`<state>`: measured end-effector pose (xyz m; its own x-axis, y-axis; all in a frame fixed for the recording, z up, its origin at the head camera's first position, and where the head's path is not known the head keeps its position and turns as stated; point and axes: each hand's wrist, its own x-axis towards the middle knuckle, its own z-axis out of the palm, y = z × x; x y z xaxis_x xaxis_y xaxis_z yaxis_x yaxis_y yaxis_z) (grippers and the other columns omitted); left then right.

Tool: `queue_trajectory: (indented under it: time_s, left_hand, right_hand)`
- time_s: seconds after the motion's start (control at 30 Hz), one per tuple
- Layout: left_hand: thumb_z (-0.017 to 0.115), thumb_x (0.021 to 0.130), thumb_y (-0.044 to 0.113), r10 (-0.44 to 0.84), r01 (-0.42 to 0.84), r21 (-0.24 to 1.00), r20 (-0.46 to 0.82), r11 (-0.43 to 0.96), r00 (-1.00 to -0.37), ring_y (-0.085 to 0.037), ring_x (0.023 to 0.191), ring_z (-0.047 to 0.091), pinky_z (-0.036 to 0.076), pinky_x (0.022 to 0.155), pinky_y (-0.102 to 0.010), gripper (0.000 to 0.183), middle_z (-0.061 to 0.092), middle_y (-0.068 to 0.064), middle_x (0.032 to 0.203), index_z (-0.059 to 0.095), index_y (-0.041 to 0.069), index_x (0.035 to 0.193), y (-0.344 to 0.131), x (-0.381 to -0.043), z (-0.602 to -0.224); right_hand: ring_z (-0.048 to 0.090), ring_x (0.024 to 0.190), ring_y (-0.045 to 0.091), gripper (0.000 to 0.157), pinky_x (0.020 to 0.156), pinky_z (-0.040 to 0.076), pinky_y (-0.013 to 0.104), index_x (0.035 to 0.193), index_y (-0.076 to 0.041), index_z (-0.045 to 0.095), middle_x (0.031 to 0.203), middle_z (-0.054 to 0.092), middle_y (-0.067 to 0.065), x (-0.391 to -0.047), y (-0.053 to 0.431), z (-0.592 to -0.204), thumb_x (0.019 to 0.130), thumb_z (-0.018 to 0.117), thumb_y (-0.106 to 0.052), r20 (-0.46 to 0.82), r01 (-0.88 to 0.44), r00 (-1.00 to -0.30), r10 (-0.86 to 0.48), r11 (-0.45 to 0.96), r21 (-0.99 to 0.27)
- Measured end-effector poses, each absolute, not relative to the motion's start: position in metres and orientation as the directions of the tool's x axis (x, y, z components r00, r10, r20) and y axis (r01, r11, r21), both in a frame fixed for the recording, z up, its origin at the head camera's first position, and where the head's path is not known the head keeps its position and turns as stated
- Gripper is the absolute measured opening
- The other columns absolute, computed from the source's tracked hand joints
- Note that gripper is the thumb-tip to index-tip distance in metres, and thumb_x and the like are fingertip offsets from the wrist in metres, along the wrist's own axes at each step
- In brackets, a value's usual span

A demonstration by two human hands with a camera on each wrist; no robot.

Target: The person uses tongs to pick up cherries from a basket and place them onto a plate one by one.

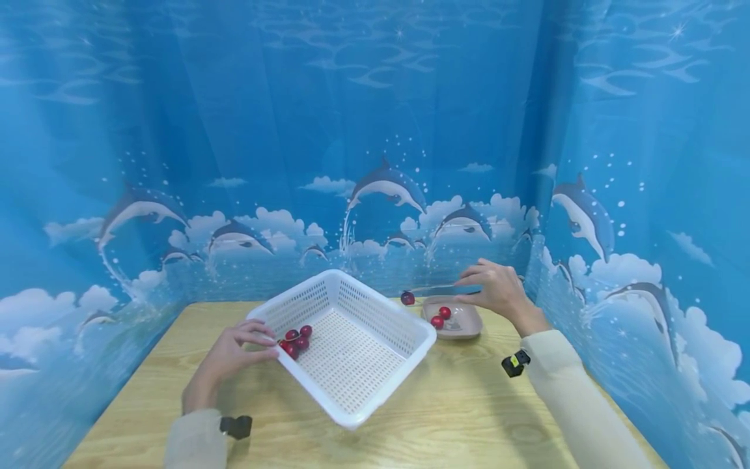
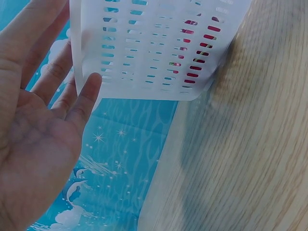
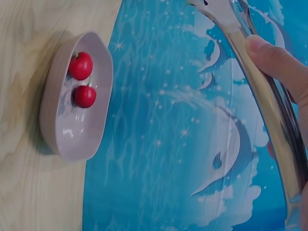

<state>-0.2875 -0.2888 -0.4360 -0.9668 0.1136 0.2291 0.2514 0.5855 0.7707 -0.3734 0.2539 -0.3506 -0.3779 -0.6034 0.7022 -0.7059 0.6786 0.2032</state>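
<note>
A white plastic basket (image 1: 377, 400) with perforated walls sits on the table, several dark red cherries (image 1: 301, 342) gathered along its left side. My left hand (image 1: 237, 352) grips the basket's left rim, fingers and thumb on either side of it in the left wrist view. Metal tongs (image 3: 262, 96) are held in my right hand (image 1: 495, 293), the thumb lying along one arm. At the tongs' far end is a dark cherry (image 1: 407, 298), above the gap between the basket and a small beige dish (image 1: 469, 333). Two bright red cherries (image 3: 84, 96) lie in that dish.
The wooden table (image 1: 469, 404) runs back to a blue dolphin-printed curtain (image 1: 375, 98) behind and on both sides. The dish stands close to the basket's right corner. A black wrist camera (image 1: 515, 363) is on the right sleeve, another (image 1: 236, 427) on the left.
</note>
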Motion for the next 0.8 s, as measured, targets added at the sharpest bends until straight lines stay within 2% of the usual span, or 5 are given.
queue_trajectory:
  time_s: [0.17, 0.37, 0.47, 0.6, 0.8]
  left_hand:
    - [0.090, 0.078, 0.025, 0.104, 0.235, 0.778, 0.216, 0.582, -0.971, -0.043, 0.136, 0.050, 0.033, 0.115, -0.074, 0.030, 0.073, -0.016, 0.124, 0.081, 0.006, 0.100, -0.289, -0.288, -0.436]
    - [0.090, 0.078, 0.025, 0.098, 0.230, 0.783, 0.213, 0.578, -0.972, -0.043, 0.136, 0.050, 0.032, 0.116, -0.074, 0.032, 0.072, -0.017, 0.125, 0.080, 0.005, 0.100, -0.288, -0.287, -0.436]
    - [0.091, 0.077, 0.024, 0.098, 0.235, 0.783, 0.219, 0.575, -0.971, -0.043, 0.135, 0.050, 0.032, 0.115, -0.074, 0.031, 0.072, -0.018, 0.125, 0.080, 0.005, 0.099, -0.288, -0.287, -0.436]
    - [0.091, 0.077, 0.023, 0.100, 0.241, 0.783, 0.225, 0.574, -0.969, -0.043, 0.135, 0.050, 0.032, 0.116, -0.073, 0.029, 0.073, -0.018, 0.124, 0.081, 0.005, 0.098, -0.289, -0.288, -0.437]
    - [0.090, 0.078, 0.022, 0.107, 0.249, 0.787, 0.229, 0.564, -0.968, -0.042, 0.137, 0.048, 0.031, 0.117, -0.072, 0.028, 0.073, -0.018, 0.122, 0.081, 0.005, 0.097, -0.289, -0.290, -0.438]
  right_hand:
    - [0.064, 0.072, 0.016, 0.034, 0.044, 0.040, 0.016, 0.087, -0.016, 0.084, 0.086, 0.079, 0.001, -0.373, 0.266, -0.354, 0.071, 0.092, -0.045, 0.711, -0.712, -0.384, -0.589, 0.679, 0.179]
    - [0.064, 0.072, 0.018, 0.071, 0.043, 0.037, 0.016, 0.087, -0.016, 0.084, 0.086, 0.079, 0.002, -0.377, 0.274, -0.359, 0.088, 0.047, -0.076, 0.719, -0.709, -0.382, -0.580, 0.684, 0.174]
    - [0.066, 0.074, 0.019, 0.057, 0.042, 0.037, 0.016, 0.089, -0.016, 0.084, 0.087, 0.079, 0.002, -0.379, 0.277, -0.362, 0.085, 0.065, -0.069, 0.712, -0.700, -0.402, -0.575, 0.695, 0.167]
    - [0.066, 0.076, 0.020, 0.036, 0.043, 0.037, 0.017, 0.091, -0.015, 0.084, 0.088, 0.078, 0.002, -0.380, 0.278, -0.366, 0.069, 0.095, -0.041, 0.697, -0.677, -0.444, -0.562, 0.721, 0.150]
    - [0.062, 0.075, 0.019, 0.035, 0.043, 0.037, 0.019, 0.093, -0.015, 0.084, 0.089, 0.077, 0.003, -0.385, 0.275, -0.370, 0.066, 0.098, -0.032, 0.671, -0.651, -0.482, -0.564, 0.742, 0.157]
